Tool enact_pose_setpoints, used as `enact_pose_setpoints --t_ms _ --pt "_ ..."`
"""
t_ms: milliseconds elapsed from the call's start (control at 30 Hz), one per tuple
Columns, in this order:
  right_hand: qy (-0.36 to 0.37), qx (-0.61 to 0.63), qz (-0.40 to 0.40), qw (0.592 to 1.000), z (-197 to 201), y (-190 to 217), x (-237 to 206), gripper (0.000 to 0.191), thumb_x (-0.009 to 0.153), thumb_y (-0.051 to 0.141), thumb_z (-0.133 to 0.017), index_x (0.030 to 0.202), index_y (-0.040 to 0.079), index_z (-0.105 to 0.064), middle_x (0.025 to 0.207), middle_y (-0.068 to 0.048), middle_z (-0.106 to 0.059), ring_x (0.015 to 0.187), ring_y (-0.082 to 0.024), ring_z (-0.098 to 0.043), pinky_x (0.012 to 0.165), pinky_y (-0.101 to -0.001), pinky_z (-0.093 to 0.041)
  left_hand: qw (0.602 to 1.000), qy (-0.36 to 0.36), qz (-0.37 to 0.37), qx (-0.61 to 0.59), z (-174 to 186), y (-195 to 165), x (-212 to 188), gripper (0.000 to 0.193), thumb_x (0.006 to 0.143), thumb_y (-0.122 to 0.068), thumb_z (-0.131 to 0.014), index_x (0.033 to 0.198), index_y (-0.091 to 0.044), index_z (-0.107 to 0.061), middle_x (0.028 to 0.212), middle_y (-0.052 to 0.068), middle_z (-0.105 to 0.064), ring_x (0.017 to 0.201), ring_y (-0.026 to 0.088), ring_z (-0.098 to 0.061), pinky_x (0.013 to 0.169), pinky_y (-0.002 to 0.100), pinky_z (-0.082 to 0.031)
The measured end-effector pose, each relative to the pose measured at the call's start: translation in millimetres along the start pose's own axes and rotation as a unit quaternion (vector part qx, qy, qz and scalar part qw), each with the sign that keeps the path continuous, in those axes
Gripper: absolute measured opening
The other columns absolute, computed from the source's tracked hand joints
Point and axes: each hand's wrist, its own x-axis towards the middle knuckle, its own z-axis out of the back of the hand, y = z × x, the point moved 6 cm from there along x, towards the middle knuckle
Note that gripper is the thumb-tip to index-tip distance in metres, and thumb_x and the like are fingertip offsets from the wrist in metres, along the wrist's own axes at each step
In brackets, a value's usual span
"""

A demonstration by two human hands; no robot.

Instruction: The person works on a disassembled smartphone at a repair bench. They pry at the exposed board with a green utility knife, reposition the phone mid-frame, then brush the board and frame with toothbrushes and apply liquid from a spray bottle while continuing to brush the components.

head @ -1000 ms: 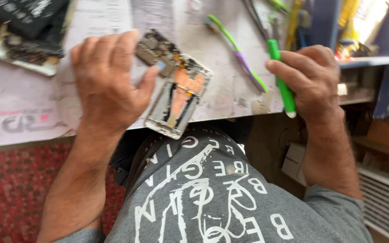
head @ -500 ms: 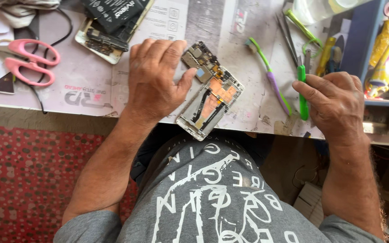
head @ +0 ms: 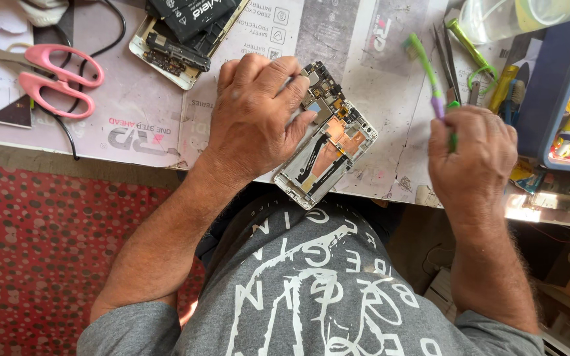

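So the opened phone (head: 328, 142) is pinned flat on the bench (head: 377, 72) under the left hand (head: 255, 115), fingers spread over its top half and the thumb hooked along its edge, same hold as in the earlier shots. What's changed is on the right: the green tool (head: 453, 138) that was seen sticking out of the right hand (head: 473, 161) half a second ago is now mostly swallowed by a closed fist, only a sliver of green being shown near the knuckles. The fist is kept just right of the phone, not touching it, so the phone's insides are probably not being worked on yet. A green and purple toothbrush (head: 423, 66) is left lying just above the right hand. The view has been swung too: pink scissors (head: 54, 72) and a second stripped phone (head: 179, 39) are now seen up-left of the left hand.
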Motion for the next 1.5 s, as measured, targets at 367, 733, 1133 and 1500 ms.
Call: enact_pose_setpoints --t_ms 367,733,1133,1500 --pt "-0.051 0.131 0.098 0.985 -5.6 43.8 26.5 0.011 0.107 0.003 -0.080 0.115 0.008 -0.076 0.096 -0.007 -0.074 0.084 -0.018 -0.067 0.073 -0.0366 -0.048 1.000 0.001 -0.004 -0.009 -5.5 -0.2 -2.0 0.040 0.093 -0.033 -0.086 0.120 -0.006 -0.075 0.129 0.001 -0.063 0.112 0.020 -0.051 0.103 0.040 -0.035" --pt "-0.040 0.154 0.098 0.982 -3.9 46.1 25.1 0.016 0.104 0.002 -0.083 0.117 0.006 -0.076 0.098 -0.008 -0.073 0.080 -0.020 -0.067 0.068 -0.0361 -0.047 1.000 0.004 -0.004 0.000 -5.2 -0.2 -2.2 0.040 0.092 -0.033 -0.085 0.120 -0.006 -0.075 0.130 0.002 -0.062 0.115 0.020 -0.051 0.104 0.040 -0.035" --pt "-0.037 0.212 0.064 0.974 -27.2 36.8 34.5 0.005 0.111 0.007 -0.077 0.110 0.003 -0.075 0.096 -0.011 -0.075 0.086 -0.016 -0.072 0.065 -0.0272 -0.057 1.000 0.000 -0.007 0.006 -4.9 -0.4 -2.2 0.037 0.092 -0.032 -0.086 0.118 -0.008 -0.074 0.127 0.001 -0.061 0.114 0.021 -0.051 0.103 0.042 -0.035" --pt "-0.048 0.197 0.072 0.977 -25.6 37.0 29.5 0.006 0.109 0.006 -0.080 0.111 0.004 -0.075 0.101 -0.011 -0.075 0.087 -0.017 -0.071 0.067 -0.0301 -0.055 1.000 0.006 -0.003 -0.010 -6.3 0.5 -3.4 0.038 0.093 -0.032 -0.086 0.119 -0.007 -0.075 0.130 0.000 -0.063 0.113 0.020 -0.051 0.103 0.040 -0.035"
